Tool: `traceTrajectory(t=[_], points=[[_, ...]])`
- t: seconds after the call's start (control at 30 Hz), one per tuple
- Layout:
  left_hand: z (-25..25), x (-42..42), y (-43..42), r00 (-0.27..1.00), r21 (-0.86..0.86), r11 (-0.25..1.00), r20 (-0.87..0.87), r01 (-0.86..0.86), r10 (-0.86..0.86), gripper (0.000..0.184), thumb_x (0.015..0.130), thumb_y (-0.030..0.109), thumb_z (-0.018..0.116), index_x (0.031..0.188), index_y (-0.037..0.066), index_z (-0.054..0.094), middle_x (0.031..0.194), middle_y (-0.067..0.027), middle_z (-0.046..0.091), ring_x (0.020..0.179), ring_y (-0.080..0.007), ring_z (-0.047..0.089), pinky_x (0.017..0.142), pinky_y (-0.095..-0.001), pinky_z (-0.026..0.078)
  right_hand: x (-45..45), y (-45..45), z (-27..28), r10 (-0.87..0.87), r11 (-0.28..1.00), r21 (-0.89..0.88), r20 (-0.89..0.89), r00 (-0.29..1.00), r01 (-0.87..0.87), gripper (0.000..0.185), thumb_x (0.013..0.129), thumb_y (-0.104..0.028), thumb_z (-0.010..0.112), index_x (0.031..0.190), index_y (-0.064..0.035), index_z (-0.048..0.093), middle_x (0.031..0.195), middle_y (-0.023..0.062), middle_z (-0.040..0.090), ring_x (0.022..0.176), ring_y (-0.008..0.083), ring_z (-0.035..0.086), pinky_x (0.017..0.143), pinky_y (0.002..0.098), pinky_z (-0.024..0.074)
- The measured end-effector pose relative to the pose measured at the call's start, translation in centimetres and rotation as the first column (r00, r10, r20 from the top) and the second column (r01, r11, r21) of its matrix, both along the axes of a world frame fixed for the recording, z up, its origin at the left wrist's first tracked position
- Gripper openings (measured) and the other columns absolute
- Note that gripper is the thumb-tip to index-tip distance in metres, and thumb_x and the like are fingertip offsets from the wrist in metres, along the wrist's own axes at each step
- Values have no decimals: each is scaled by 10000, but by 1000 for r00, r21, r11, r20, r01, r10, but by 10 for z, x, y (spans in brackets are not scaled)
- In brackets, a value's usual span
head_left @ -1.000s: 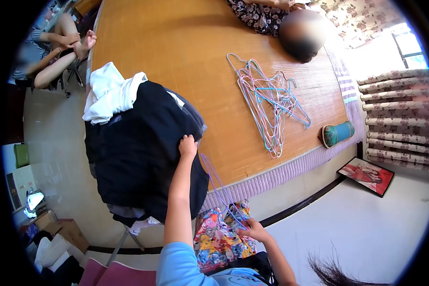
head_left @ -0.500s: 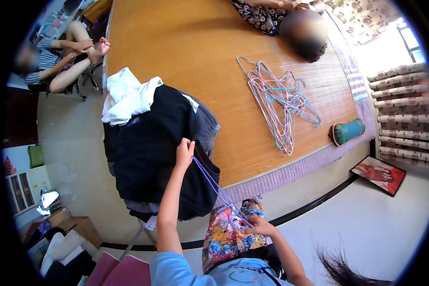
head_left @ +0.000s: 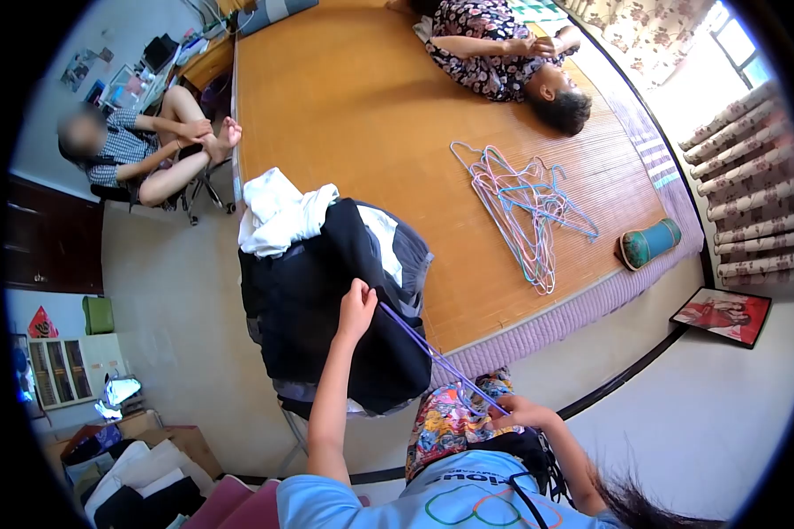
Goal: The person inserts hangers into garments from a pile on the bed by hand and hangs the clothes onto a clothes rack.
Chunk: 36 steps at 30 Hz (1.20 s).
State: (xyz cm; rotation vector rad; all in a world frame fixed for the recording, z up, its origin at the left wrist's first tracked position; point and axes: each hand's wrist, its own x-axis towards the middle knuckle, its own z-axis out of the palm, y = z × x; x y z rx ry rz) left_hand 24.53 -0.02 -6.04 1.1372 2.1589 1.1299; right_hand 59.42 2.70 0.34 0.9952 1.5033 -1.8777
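A pile of dark clothes [head_left: 300,309] lies at the near left corner of the mat-covered bed [head_left: 353,115], with a white garment [head_left: 282,216] on its far side. My left hand [head_left: 358,309] is closed on the black cloth at the pile's right part, beside one end of a purple hanger [head_left: 423,344]. The hanger slants down to the right, and my right hand [head_left: 516,413] is closed around its other end, near my waist. Farther right on the mat lies a tangle of pink, blue and white hangers [head_left: 529,212].
One person [head_left: 494,53] lies on the bed's far side; another [head_left: 150,145] sits on a chair at the left. A green bolster [head_left: 650,243] rests at the bed's right edge. A framed picture [head_left: 723,316] leans by the wall. Boxes and cloth [head_left: 150,467] stand at lower left.
The view has shifted, so the bed and pile appear farther right and lower. My left hand has drawn the black cloth aside, baring more white fabric, and the purple hanger's far end now meets that hand.
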Motion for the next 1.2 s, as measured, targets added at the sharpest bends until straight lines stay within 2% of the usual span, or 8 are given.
traceTrajectory(t=[0.1, 0.17, 0.37, 0.5, 0.7, 0.83, 1.1, 1.2], points=[[15, 7, -6, 1000, -44, 999, -9, 19, -19, 128, 746, 78, 495, 724, 17, 385, 581, -154, 472, 537, -296, 497, 492, -334, 391, -16, 4, 13, 58, 991, 119, -24, 998, -55, 499, 600, -428, 638, 842, -8, 522, 775, 89, 532, 716, 158, 498, 645, 260, 391], [27, 17, -9, 998, -62, 996, 8, 56, -56, 128, 745, 77, 494, 725, 15, 384, 589, -165, 470, 548, -306, 498, 500, -343, 392, -29, 5, 18, -113, 976, -191, -30, 993, 106, 452, 660, -393, 594, 903, -16, 536, 736, 48, 563, 657, 104, 490, 558, 206, 369], [63, 62, -22, 989, 4, 989, -9, 149, -149, 124, 734, 91, 489, 725, 18, 390, 628, -202, 483, 605, -369, 496, 517, -393, 397, -75, -6, 14, -249, 930, -272, 25, 968, 246, 486, 779, -453, 407, 971, -20, 517, 877, 81, 582, 769, 149, 532, 587, 257, 397], [133, 97, -28, 995, 44, 995, 23, 93, -94, 106, 725, 117, 498, 729, 30, 440, 623, -184, 498, 576, -351, 516, 488, -396, 413, -99, -18, 30, -466, 774, -471, 30, 884, 423, 463, 690, -497, 514, 856, -66, 526, 794, 48, 569, 770, 145, 523, 659, 270, 371], [220, 123, -61, 999, 527, 849, -43, 38, -18, 100, 734, 76, 511, 739, 27, 424, 605, -114, 453, 500, -259, 472, 467, -318, 387, -121, 1, 85, -384, 888, -26, -593, 708, 459, 233, 602, -192, 593, 730, -18, 508, 773, 42, 505, 761, 126, 477, 641, 252, 383], [265, 131, -64, 969, 700, 701, -240, 136, 53, 154, 702, 70, 563, 809, 28, 460, 679, -112, 479, 552, -243, 484, 488, -297, 391, -139, 34, 134, 138, 844, 378, -839, 526, 381, 269, 496, -171, 604, 644, -6, 450, 1042, 115, 383, 763, 157, 443, 580, 236, 362], [338, 77, -54, 557, 493, 755, -804, 432, 208, 453, 637, 392, 620, 906, 54, 485, 937, -108, 487, 928, -280, 458, 817, -421, 342, -100, 43, 171, 235, 665, 565, -780, 581, 489, 373, 483, -155, 634, 774, 26, 486, 1069, 97, 376, 665, 148, 464, 505, 218, 402], [334, 69, -50, 355, 54, 704, -889, 708, -289, 528, 621, 549, 526, 823, 62, 523, 804, -63, 525, 870, -252, 498, 838, -450, 319, -80, 36, 162, 249, 631, 615, -738, 627, 473, 414, 476, -192, 658, 785, 27, 492, 1074, 110, 381, 677, 176, 487, 507, 239, 423]])
